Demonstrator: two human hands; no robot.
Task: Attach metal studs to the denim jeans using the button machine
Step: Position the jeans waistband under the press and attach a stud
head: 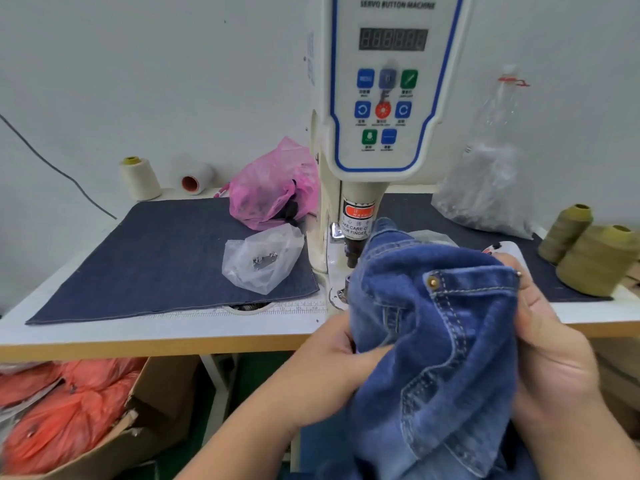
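Head view: both hands, left hand and right hand, apparently grip jeans

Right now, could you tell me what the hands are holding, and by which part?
Both hands grip the denim jeans: left hand on bunched fabric, right hand at the pocket edge.

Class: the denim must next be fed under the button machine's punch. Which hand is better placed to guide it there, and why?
Probably the left hand: it grips the jeans on the side nearest the punch; the right hand holds the far edge.

Garment workshop: servo button machine on worktable, thread cones, denim cloth
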